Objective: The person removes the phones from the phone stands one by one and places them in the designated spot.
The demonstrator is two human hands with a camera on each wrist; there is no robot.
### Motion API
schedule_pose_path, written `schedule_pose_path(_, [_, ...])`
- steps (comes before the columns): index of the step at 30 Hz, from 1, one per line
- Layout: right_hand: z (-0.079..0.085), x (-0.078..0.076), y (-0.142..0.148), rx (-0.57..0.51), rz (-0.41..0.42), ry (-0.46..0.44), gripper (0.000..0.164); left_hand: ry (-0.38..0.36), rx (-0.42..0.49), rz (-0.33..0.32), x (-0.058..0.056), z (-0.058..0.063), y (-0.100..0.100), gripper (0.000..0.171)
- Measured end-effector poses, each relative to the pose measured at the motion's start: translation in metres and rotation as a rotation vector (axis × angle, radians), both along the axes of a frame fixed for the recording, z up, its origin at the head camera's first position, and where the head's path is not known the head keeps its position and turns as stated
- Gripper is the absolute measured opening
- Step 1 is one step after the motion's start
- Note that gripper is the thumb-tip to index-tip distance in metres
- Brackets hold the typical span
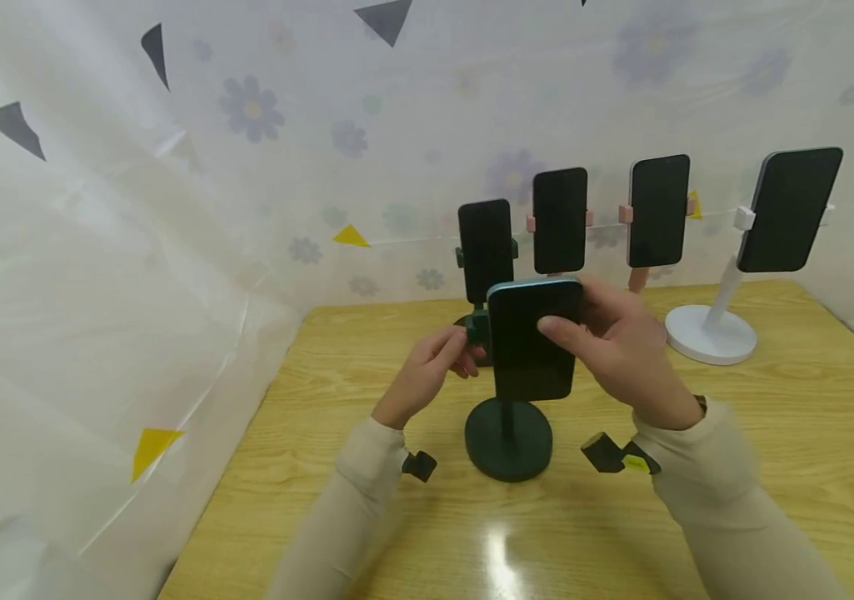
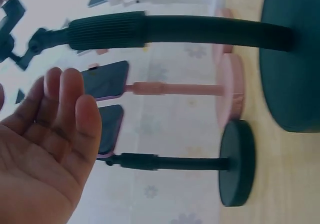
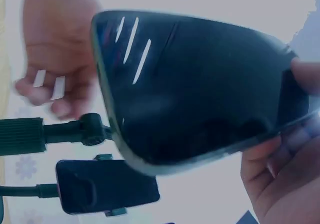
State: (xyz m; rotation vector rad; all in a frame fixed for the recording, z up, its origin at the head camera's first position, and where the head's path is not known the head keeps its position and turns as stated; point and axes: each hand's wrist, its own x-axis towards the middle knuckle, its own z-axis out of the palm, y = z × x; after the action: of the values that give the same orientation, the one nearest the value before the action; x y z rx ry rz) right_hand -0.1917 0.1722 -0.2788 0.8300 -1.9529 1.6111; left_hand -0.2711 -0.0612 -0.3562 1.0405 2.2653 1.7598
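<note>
So a light-blue-edged phone (image 1: 531,354) is being held upright, screen out, by the fingers of the right hand (image 1: 625,354). They're closed around its right side: thumb laid across the screen, the others tucked behind the edge. The phone can be found right between the two sets of fingers, just in front of the clamp (image 1: 476,327) of a dark green stand (image 1: 509,446). Whether it's actually gripped by that clamp can't be told, since most of it is hidden behind the phone.

The fingers of the left hand (image 1: 427,371) are only loosely bent, well parted from the thumb, and no object is seen held in them. They're placed right by the left end of the clamp; whether it's touched by the thumb can't really be told. The stand's round base is set on the wood-look desk (image 1: 337,400), below both sets of fingers.

Beyond the left fingers, another phone (image 1: 486,250) is carried by a second green stand. Just beyond the right fingers, two more are held in pink clamps, a black phone (image 1: 560,221) and a silver-edged phone (image 1: 657,212). Farther to the right of those fingers, a bigger phone (image 1: 792,210) is held tilted on a white stand (image 1: 710,335). Everything's backed by a flower-print sheet (image 1: 389,167).
</note>
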Motion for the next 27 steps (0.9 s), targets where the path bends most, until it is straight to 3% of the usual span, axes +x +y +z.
schedule_pose_path(5, [-0.005,0.011,0.015,-0.07,-0.058,-0.041,0.039,-0.008,-0.114,0.058,0.004,-0.023,0.009,0.03])
schedule_pose_path(11, [-0.014,0.014,0.028,-0.098,-0.056,-0.039,0.034,0.033,-0.225,0.078,0.011,-0.04,0.019,0.038])
schedule_pose_path(14, [-0.017,0.014,0.032,-0.073,-0.091,-0.059,0.032,0.057,-0.272,0.092,0.012,-0.045,0.027,0.033])
schedule_pose_path(21, [-0.021,0.012,0.036,0.022,-0.178,-0.136,0.032,0.126,-0.213,0.11,0.01,-0.058,0.038,0.012])
schedule_pose_path(27, [-0.029,0.011,0.042,0.08,-0.221,-0.145,0.034,0.056,-0.209,0.103,0.011,-0.064,0.039,0.016])
